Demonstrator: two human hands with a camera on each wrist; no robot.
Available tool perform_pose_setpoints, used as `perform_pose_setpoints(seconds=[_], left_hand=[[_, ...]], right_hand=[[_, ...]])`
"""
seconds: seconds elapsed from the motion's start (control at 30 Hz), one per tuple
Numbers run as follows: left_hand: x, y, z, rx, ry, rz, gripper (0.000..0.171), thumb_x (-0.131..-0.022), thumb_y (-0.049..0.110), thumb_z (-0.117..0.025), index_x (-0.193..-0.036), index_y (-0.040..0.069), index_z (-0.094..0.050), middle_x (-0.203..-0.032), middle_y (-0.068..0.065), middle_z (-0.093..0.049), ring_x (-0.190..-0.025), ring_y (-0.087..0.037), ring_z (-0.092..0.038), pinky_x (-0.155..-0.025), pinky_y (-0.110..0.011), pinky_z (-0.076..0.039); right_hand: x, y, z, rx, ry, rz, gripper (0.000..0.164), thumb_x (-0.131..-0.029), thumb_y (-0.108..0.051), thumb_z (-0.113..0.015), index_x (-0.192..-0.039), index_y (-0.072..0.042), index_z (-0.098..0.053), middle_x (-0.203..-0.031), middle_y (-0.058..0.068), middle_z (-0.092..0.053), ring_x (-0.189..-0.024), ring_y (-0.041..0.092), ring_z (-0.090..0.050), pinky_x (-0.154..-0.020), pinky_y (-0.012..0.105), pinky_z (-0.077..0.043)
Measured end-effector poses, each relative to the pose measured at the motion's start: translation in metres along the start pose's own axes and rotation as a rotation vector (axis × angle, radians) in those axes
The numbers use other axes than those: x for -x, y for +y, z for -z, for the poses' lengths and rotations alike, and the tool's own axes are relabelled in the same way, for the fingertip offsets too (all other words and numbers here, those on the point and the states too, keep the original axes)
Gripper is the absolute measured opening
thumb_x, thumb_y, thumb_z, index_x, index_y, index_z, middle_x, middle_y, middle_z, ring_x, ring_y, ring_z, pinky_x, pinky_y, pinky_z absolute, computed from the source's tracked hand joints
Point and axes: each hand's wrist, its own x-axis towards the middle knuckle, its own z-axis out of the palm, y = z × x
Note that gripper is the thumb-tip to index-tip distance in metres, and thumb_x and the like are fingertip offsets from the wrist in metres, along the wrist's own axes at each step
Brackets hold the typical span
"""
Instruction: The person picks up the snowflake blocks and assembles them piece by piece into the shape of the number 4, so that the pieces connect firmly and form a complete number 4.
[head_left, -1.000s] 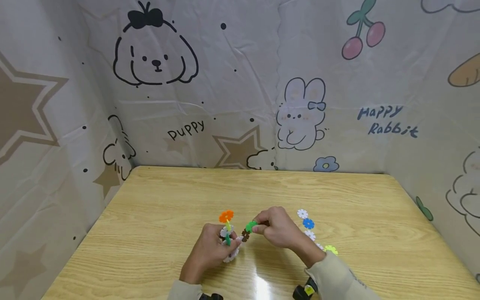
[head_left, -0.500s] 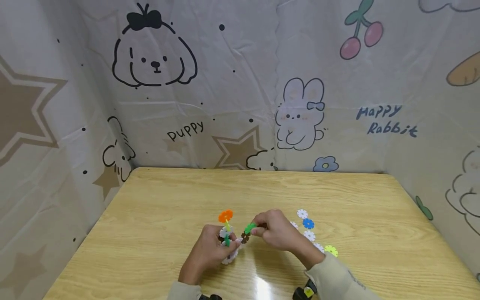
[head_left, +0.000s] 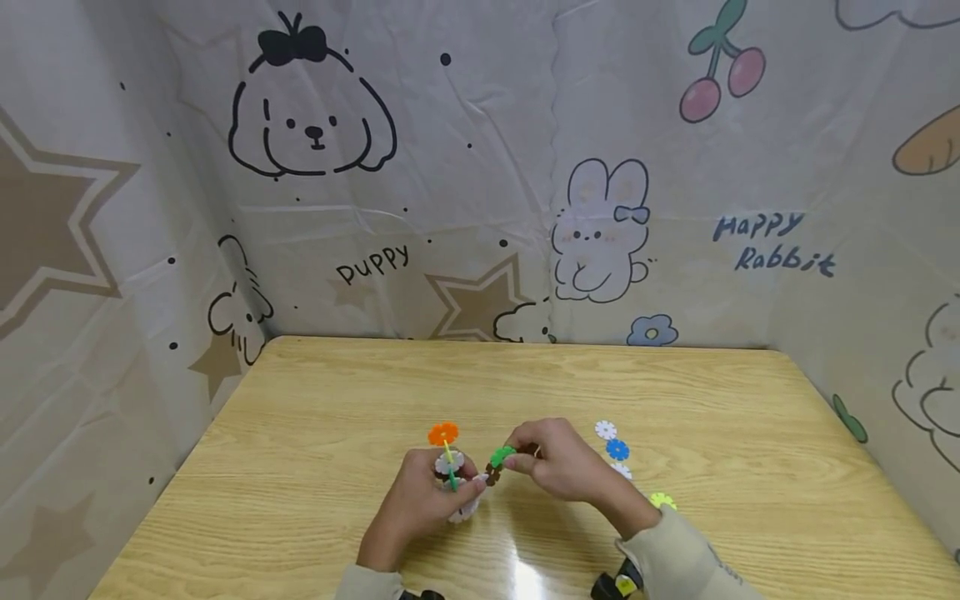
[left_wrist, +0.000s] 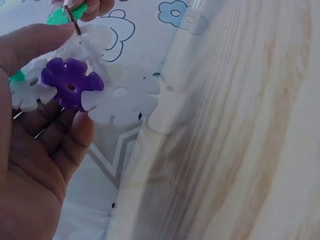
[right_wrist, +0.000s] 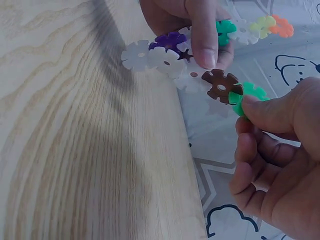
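My left hand (head_left: 427,496) holds a cluster of interlocking snowflake discs between thumb and fingers. A purple disc (left_wrist: 71,82) and a large white disc (left_wrist: 122,97) show clearly in the left wrist view. From the cluster rises a stem with an orange disc (head_left: 443,433) at its tip. My right hand (head_left: 562,462) pinches a green disc (right_wrist: 256,91) between thumb and index finger. Joined to that green disc is a brown disc (right_wrist: 221,86), its far edge at a white disc beside my left thumb. Whether those two are slotted together I cannot tell.
On the wooden table (head_left: 315,417), right of my right hand, lie loose discs: white (head_left: 605,430), blue (head_left: 617,449) and yellow-green (head_left: 662,500). My right forearm partly covers this group. A printed cloth (head_left: 465,167) hangs behind and beside the table.
The orange tip of the cluster has tilted slightly left. My right forearm has shifted a little right, covering more of the loose white discs. Both hands keep their grips.
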Motion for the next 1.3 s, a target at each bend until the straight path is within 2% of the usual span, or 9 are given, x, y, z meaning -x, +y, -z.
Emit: perform_pose_setpoints(seconds=[0.13, 0.33, 0.73, 0.9, 1.07, 1.3], left_hand=[[0.000, 0.000, -0.001, 0.017, 0.002, -0.031, 0.009, -0.085, 0.014, -0.080, -0.084, 0.012, -0.072, -0.077, 0.007, -0.069, -0.069, -0.009, -0.063, -0.067, -0.029, -0.055], [-0.002, 0.005, -0.001, 0.055, 0.022, -0.004, 0.010, -0.083, 0.012, -0.081, -0.084, 0.013, -0.071, -0.073, 0.006, -0.068, -0.064, -0.012, -0.063, -0.060, -0.030, -0.056], [-0.009, 0.014, -0.003, 0.104, 0.097, -0.064, 0.007, -0.082, 0.002, -0.080, -0.086, 0.006, -0.075, -0.081, 0.000, -0.072, -0.073, -0.017, -0.066, -0.073, -0.034, -0.053], [-0.010, 0.014, -0.004, 0.123, 0.095, -0.102, 0.005, -0.084, 0.002, -0.079, -0.084, 0.004, -0.075, -0.080, -0.001, -0.073, -0.071, -0.017, -0.066, -0.069, -0.032, -0.054], [-0.011, 0.014, -0.004, 0.133, 0.079, -0.112, 0.005, -0.086, 0.006, -0.078, -0.084, 0.002, -0.075, -0.079, 0.000, -0.072, -0.068, -0.018, -0.066, -0.065, -0.032, -0.055], [-0.012, 0.014, -0.005, 0.139, 0.072, -0.136, 0.007, -0.084, -0.002, -0.077, -0.082, 0.005, -0.076, -0.078, -0.002, -0.072, -0.069, -0.018, -0.067, -0.065, -0.032, -0.056]], right_hand=[[0.001, -0.001, 0.000, 0.005, 0.005, 0.009, 0.011, -0.094, -0.004, -0.068, -0.087, -0.010, -0.074, -0.079, -0.006, -0.066, -0.068, 0.006, -0.057, -0.059, 0.027, -0.050], [0.002, -0.002, -0.002, 0.021, 0.014, 0.046, 0.011, -0.093, -0.002, -0.069, -0.087, -0.011, -0.074, -0.080, -0.004, -0.066, -0.068, 0.004, -0.056, -0.057, 0.025, -0.049], [0.004, -0.004, -0.001, 0.049, 0.021, 0.070, 0.007, -0.091, -0.002, -0.071, -0.088, -0.008, -0.074, -0.076, -0.006, -0.064, -0.063, 0.004, -0.054, -0.054, 0.025, -0.048], [0.003, -0.004, -0.002, 0.058, 0.016, 0.062, 0.008, -0.091, -0.002, -0.071, -0.089, -0.009, -0.075, -0.076, -0.010, -0.062, -0.062, 0.003, -0.053, -0.054, 0.024, -0.048], [0.002, -0.006, -0.002, 0.067, 0.018, 0.077, 0.007, -0.092, -0.005, -0.071, -0.090, -0.010, -0.075, -0.076, -0.011, -0.061, -0.062, 0.004, -0.053, -0.055, 0.025, -0.048], [0.002, -0.008, -0.004, 0.061, 0.021, 0.089, 0.006, -0.092, -0.005, -0.071, -0.089, -0.009, -0.075, -0.076, -0.011, -0.062, -0.063, 0.004, -0.054, -0.055, 0.024, -0.048]])
